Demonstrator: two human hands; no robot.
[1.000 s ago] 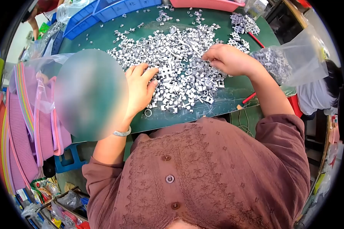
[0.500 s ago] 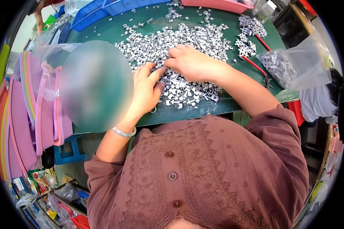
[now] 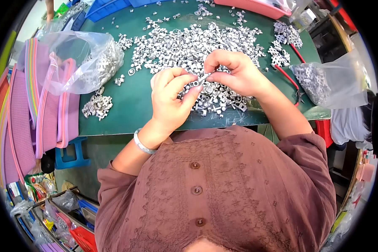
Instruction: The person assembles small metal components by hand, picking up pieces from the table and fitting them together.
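Observation:
Both hands meet over a heap of small silver-grey metal-looking parts spread on a green tabletop. My left hand, with a pale bangle at its wrist, pinches a small silver part between thumb and fingertips. Opposite it, my right hand is closed on the same part or one touching it; the fingertips hide which. Loose pieces lie beneath and around both hands.
At the left are a plastic bag of grey parts and a clump. Red-handled pliers, joined grey pieces and another filled bag lie at right. Blue and pink trays line the back.
My hands have risen from the heap and come fingertip to fingertip, now pinching a small silver part. The view has shifted slightly, and the blurred patch at left is gone.

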